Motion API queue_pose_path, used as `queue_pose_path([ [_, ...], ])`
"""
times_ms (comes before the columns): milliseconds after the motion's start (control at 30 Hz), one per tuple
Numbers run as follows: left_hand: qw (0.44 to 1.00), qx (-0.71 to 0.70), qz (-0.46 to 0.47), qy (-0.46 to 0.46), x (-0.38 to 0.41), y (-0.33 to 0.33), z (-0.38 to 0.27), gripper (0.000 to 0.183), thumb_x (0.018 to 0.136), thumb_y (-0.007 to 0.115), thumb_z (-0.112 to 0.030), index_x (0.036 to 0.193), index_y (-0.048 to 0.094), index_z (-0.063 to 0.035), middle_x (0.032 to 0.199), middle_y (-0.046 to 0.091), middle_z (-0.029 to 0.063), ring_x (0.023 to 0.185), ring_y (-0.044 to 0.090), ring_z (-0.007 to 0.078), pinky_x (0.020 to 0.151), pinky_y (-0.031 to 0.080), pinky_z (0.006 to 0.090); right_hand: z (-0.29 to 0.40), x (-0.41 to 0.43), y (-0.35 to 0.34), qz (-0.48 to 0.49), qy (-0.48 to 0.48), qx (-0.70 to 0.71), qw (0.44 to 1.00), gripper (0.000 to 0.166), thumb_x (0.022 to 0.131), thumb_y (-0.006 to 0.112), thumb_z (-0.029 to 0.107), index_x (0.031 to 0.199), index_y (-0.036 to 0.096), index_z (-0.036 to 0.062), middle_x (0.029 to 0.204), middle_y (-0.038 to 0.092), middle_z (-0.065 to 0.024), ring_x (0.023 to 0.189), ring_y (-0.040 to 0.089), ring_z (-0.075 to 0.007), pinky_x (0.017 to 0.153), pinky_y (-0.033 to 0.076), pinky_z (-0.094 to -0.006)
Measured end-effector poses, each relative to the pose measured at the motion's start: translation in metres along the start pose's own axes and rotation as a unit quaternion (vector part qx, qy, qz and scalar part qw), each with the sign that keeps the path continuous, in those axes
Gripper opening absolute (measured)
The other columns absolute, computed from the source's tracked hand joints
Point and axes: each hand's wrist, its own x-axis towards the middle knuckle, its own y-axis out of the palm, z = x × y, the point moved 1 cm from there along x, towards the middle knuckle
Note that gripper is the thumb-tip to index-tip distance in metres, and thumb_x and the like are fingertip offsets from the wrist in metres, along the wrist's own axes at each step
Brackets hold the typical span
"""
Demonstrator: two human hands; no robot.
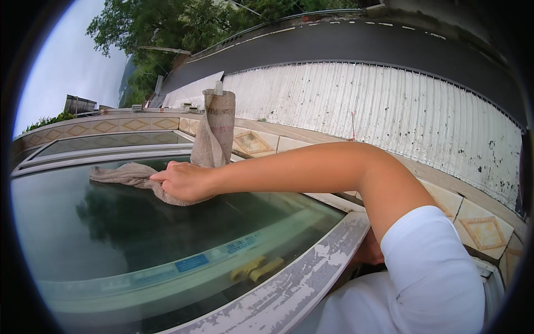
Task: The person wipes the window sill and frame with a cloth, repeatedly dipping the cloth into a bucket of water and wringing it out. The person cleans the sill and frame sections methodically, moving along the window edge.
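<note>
My right hand [183, 179] presses a beige towel [219, 129] against the outer face of a window pane [104, 221]. The towel is bunched under my fingers, with one twisted end lying along the glass. Its other end hangs past the pane's edge over the tiled wall and has a small pale tag. Under my bent right arm, beside the frame, a patch of skin shows that may be my left hand; most of it is hidden. A grey window frame [308, 271] with peeling white film borders the pane on the near side.
Diamond-patterned wall tiles [484, 231] run beside the window. Beyond them lies a stained white corrugated roof [358, 108], then an asphalt road [333, 44] and trees [167, 29]. Behind the glass are a strip with a blue label [192, 263] and blurred yellow objects [256, 269].
</note>
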Motion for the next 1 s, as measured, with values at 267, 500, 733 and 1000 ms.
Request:
queue_pose_path([
  [267,0.999,-0.007,0.035,0.002,0.009,-0.003,-0.006,0.027,0.068,0.079,-0.014,0.081,0.058,-0.0023,0.075,0.047,0.0092,0.066,0.046,0.0266,0.059,0.038,0.0371,-0.131,-0.154,-0.077,0.337,-0.103,-0.524,0.776,0.017,0.079,0.064,0.014,0.073,0.072,-0.0001,0.073,0.069,-0.017,0.066,0.067,-0.0369,0.058,0.054,-0.0447],
  [500,0.999,-0.013,0.033,-0.021,0.008,-0.006,-0.008,0.026,0.068,0.078,-0.014,0.082,0.059,-0.002,0.074,0.046,0.0093,0.067,0.047,0.0271,0.059,0.039,0.0378,-0.042,-0.155,-0.071,0.053,0.121,-0.144,0.981,0.021,0.084,0.055,0.011,0.077,0.066,-0.0057,0.077,0.069,-0.0225,0.075,0.068,-0.0427,0.065,0.054,-0.0469],
  [733,1.0,0.002,0.008,0.008,0.0,0.01,-0.002,0.024,0.075,0.074,-0.019,0.087,0.066,0.001,0.083,0.06,0.0129,0.066,0.053,0.0288,0.059,0.042,0.0397,-0.02,-0.12,-0.038,0.005,0.064,-0.086,0.994,0.025,0.097,0.047,0.023,0.111,0.056,0.0036,0.117,0.053,-0.0247,0.102,0.06,-0.0432,0.09,0.047,-0.0536],
  [1000,0.998,0.037,0.04,-0.019,0.004,0.001,-0.008,0.026,0.072,0.081,-0.017,0.084,0.062,-0.0031,0.076,0.052,0.0086,0.066,0.05,0.0266,0.06,0.042,0.0374,-0.069,-0.194,-0.082,0.148,0.266,-0.299,0.904,0.027,0.096,0.051,0.025,0.112,0.059,0.0043,0.112,0.058,-0.0238,0.097,0.065,-0.04,0.082,0.05,-0.0539],
])
